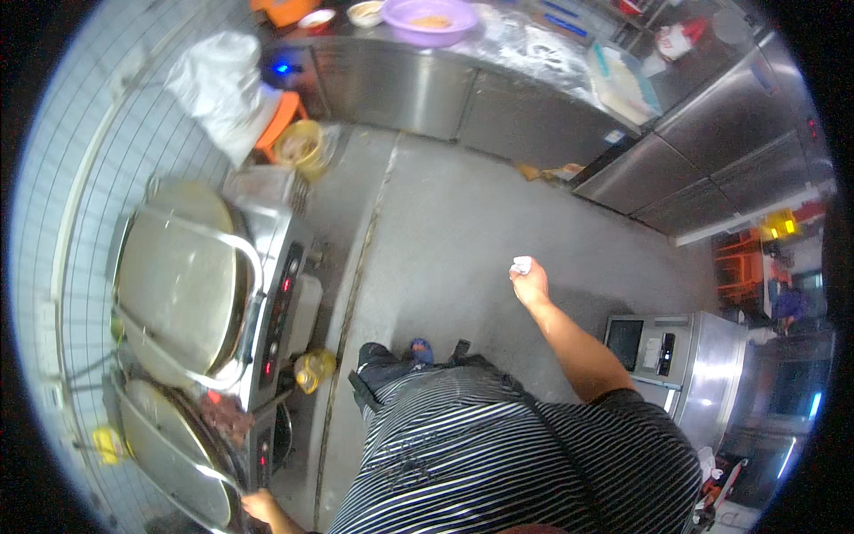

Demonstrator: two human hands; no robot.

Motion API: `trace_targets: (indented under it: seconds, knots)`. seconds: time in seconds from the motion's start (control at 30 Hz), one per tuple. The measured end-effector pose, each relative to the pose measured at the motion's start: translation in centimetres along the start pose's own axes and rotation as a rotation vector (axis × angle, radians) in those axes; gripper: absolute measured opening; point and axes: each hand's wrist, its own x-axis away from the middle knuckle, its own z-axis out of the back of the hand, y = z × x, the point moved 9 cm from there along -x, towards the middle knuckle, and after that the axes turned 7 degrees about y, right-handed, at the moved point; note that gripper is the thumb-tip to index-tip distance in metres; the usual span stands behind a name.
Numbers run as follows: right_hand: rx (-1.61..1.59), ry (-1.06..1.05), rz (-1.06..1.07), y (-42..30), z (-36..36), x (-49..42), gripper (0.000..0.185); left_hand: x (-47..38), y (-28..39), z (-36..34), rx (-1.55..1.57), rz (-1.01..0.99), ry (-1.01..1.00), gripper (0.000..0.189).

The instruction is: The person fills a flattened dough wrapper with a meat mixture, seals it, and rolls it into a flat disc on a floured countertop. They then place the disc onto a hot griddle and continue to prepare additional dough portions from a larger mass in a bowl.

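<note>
At the lower left, my left hand [261, 506] is closed around the curved metal handle [213, 474] of the nearer round electric griddle [170, 454]. My right hand [529, 280] is held out over the grey floor, its fingers curled into a fist. Something small and white [522, 264] shows at the fingers; whether it is cloth, paper or dough I cannot tell. Beyond the nearer griddle stands a second round griddle [177, 280] with its lid down, a looped handle and red lights on the front panel.
A dark reddish cloth [227, 417] lies between the griddles. Beside them stands a yellow-capped container [313, 370]. A yellow bucket [300, 148] is near an orange stool [283, 120]. The floured steel counter [507, 40] holds a purple basin [430, 23]. At right stands a steel cabinet [714, 374].
</note>
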Motion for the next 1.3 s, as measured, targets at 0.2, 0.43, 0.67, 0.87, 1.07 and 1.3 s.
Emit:
trace_targets:
  seconds: [0.2,0.43,0.67,0.87,1.07,1.3]
  knots:
    - [-0.282,0.058,0.032,-7.2,-0.6,-11.6,0.039,17.1,28.6,-12.4,-0.409,-0.882,-0.983,0.045]
    - [-0.214,-0.065,0.206,-21.8,-0.8,-29.0,0.045,20.7,74.4,9.3,0.217,-1.375,-0.664,0.05]
    - [-0.179,-0.073,0.61,-42.7,-0.6,-48.3,0.041,17.7,105.5,48.0,1.167,-1.371,-0.159,0.051]
    - [0.036,-0.227,0.453,-53.6,-14.4,-70.0,0.051,20.7,121.6,67.7,1.149,-1.437,0.284,0.061]
    - [0.247,-0.563,0.747,-56.7,-28.1,-76.8,0.064,21.6,130.9,69.1,0.985,-1.398,0.283,0.07]
    - [0.237,-0.748,0.731,-55.6,-30.6,-78.9,0.065,21.1,132.3,68.2,0.831,-1.391,0.066,0.071]
